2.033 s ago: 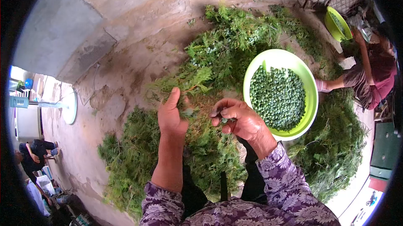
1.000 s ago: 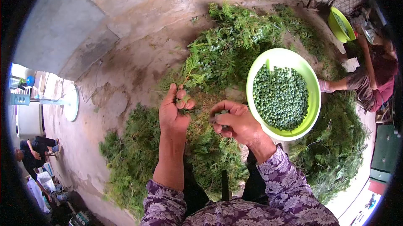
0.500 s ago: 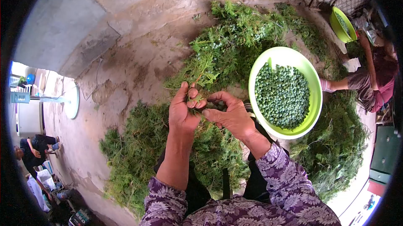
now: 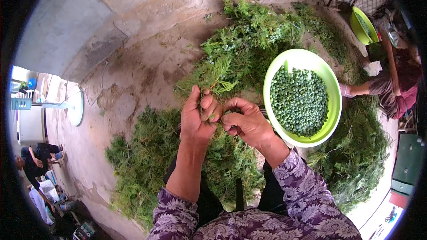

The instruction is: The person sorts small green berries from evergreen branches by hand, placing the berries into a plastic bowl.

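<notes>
A green leafy sprig is gripped in my left hand, its fingers curled around the stem and the leaves sticking out beyond the fingertips. My right hand is closed beside it, thumb and fingers pinched near the left fingertips; what they pinch is too small to make out. Just right of my right hand stands a light green basin holding many small round green berries. Cut branches bearing pale berries lie on the ground past my hands.
More cut greenery is heaped below my arms and right of the basin. At the right a seated person is near another green basin. Another person sits at the far left, near a pale round table.
My right thumb and fingers have drawn closer together beside the left fingertips. The sprig in my left hand has turned and shifted slightly right.
</notes>
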Tool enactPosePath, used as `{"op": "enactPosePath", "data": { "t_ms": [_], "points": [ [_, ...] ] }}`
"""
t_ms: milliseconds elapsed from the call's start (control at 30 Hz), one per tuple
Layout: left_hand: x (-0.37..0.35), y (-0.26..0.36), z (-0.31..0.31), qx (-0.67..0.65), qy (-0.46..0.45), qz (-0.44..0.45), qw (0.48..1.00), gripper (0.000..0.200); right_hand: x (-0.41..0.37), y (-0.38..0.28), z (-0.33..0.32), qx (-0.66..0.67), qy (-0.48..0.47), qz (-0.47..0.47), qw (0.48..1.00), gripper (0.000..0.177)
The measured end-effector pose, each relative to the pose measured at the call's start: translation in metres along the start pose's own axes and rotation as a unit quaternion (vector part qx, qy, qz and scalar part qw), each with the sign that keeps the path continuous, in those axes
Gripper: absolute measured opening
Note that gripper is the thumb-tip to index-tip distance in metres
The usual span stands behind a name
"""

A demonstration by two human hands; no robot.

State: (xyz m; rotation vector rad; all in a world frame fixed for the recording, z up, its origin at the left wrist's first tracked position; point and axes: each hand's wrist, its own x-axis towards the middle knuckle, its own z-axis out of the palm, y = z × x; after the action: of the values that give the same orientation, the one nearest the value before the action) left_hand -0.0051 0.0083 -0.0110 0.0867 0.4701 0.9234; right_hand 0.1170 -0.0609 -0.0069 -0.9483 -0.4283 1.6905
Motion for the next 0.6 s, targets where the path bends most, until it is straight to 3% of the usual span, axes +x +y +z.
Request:
{"op": "enactPosePath", "data": {
  "t_ms": [167, 233, 300, 333, 400, 467, 500, 533, 567, 600],
  "points": [
    [-0.005, 0.004, 0.004, 0.000, -0.027, -0.069, 0.997, 0.024, -0.007, -0.010, -0.002, 0.113, -0.047, 0.068, 0.990, 0.018],
    [-0.008, 0.007, 0.011, 0.000, 0.000, -0.059, 0.998, 0.025, -0.010, -0.013, -0.006, 0.147, -0.047, 0.095, 0.984, 0.019],
    [-0.006, 0.010, 0.009, -0.002, 0.028, -0.047, 0.999, 0.026, -0.017, -0.022, -0.011, 0.178, -0.133, 0.101, 0.970, 0.020],
    [-0.004, 0.014, 0.002, 0.023, 0.017, -0.013, 1.000, 0.025, -0.020, -0.029, -0.013, 0.177, -0.133, 0.103, 0.970, 0.020],
    [-0.007, 0.017, 0.004, 0.050, 0.005, 0.019, 0.999, 0.025, -0.024, -0.044, -0.021, -0.015, -0.043, 0.039, 0.998, 0.021],
    [-0.016, 0.013, 0.017, 0.257, 0.037, 0.025, 0.965, 0.028, -0.025, -0.060, -0.040, 0.075, 0.055, -0.092, 0.991, 0.013],
    [-0.019, 0.010, 0.016, 0.382, 0.096, 0.028, 0.919, 0.029, -0.027, -0.066, -0.059, 0.039, 0.134, -0.140, 0.980, 0.016],
    [-0.020, 0.004, 0.012, 0.380, 0.096, 0.029, 0.919, 0.029, -0.030, -0.069, -0.084, 0.004, 0.210, -0.186, 0.960, 0.019],
    [-0.020, -0.001, 0.004, 0.600, 0.022, 0.113, 0.792, 0.028, -0.033, -0.072, -0.108, -0.142, 0.338, -0.239, 0.899, 0.023],
    [-0.019, -0.007, -0.004, 0.774, -0.053, 0.188, 0.602, 0.029, -0.036, -0.074, -0.134, -0.281, 0.451, -0.284, 0.798, 0.027]
  ]
}}
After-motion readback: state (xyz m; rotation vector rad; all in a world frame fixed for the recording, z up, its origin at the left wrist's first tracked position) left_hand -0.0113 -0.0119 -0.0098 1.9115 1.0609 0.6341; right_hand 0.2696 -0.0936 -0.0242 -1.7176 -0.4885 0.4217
